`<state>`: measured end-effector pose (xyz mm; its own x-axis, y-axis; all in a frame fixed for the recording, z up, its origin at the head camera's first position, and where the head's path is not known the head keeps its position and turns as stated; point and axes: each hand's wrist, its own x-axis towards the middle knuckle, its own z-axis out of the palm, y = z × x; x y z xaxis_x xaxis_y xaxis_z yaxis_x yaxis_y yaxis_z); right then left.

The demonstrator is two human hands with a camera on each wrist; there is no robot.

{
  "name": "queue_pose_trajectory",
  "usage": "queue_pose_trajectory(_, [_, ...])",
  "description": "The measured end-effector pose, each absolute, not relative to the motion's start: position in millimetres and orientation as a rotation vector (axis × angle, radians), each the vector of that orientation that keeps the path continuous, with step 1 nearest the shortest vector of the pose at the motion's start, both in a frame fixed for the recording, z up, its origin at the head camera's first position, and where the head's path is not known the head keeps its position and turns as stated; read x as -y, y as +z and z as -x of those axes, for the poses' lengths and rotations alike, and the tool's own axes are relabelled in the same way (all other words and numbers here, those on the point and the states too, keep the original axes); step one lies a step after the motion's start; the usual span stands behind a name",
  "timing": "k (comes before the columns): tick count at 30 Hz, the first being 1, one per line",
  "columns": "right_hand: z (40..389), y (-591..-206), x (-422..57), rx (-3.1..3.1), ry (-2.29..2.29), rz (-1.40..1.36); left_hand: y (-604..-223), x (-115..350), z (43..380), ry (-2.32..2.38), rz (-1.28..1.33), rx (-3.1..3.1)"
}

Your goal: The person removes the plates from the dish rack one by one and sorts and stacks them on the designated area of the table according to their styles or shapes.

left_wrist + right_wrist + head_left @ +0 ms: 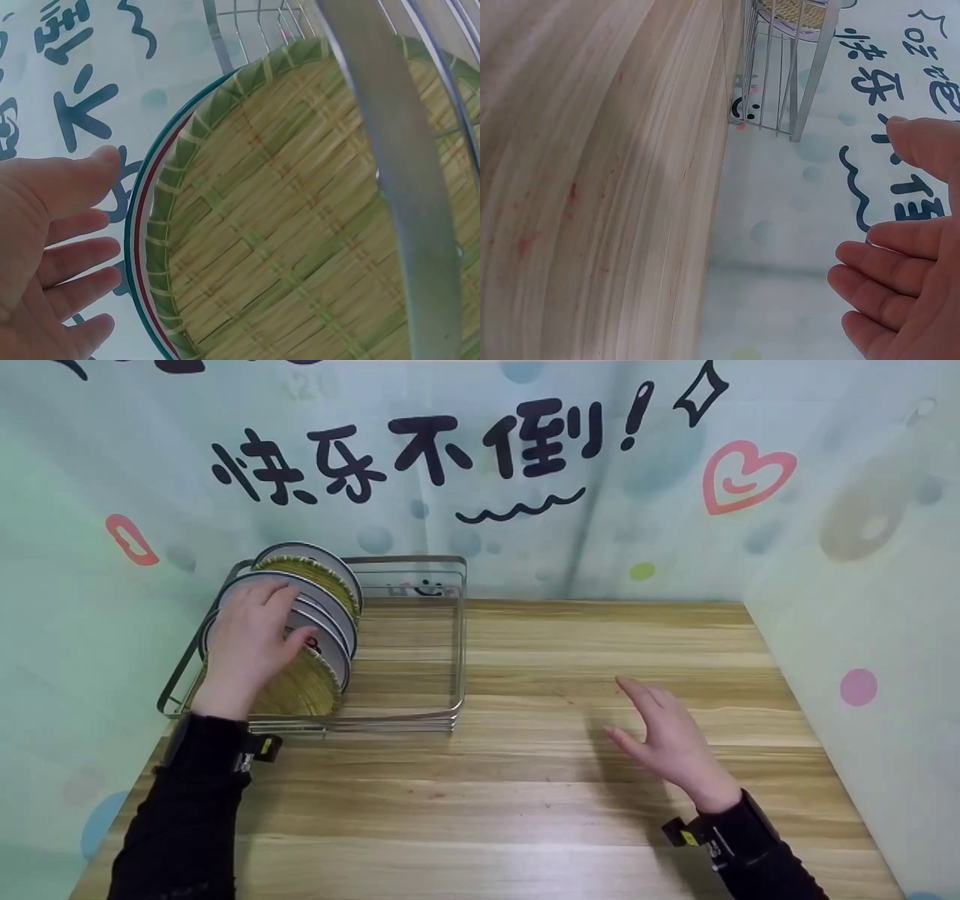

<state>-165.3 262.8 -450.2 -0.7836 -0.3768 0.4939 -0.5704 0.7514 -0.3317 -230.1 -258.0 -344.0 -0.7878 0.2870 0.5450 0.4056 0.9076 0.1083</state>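
Observation:
My left hand [251, 637] hovers over a row of enamel plates standing on edge in a wire basket [459, 652]. Its fingers are spread and loosely bent, with nothing between them. In the left wrist view, the left hand [56, 240] is beside the rim of a plate [140, 217]. A round woven bamboo tray [277, 225] leans in front of that plate, behind the basket's metal bar. Another bamboo tray [300, 562] stands between plates at the back. My right hand [671, 739] hangs over the table at the right, its fingers extended and holding nothing.
The basket stands at the back left of the wood-grain table [540, 810], close to the back wall. Its right part shows bare tabletop through the wires. A patterned cloth [525, 532] with writing hangs behind, and side panels [885, 607] enclose the table.

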Motion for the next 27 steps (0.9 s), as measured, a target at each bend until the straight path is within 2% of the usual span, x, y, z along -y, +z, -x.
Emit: queue_pose_trajectory(27, [179.6, -452.8, -238.9, 2.573, 0.729, -0.745, -342.2, 272.5, 246.5, -0.262, 0.538, 2.607])
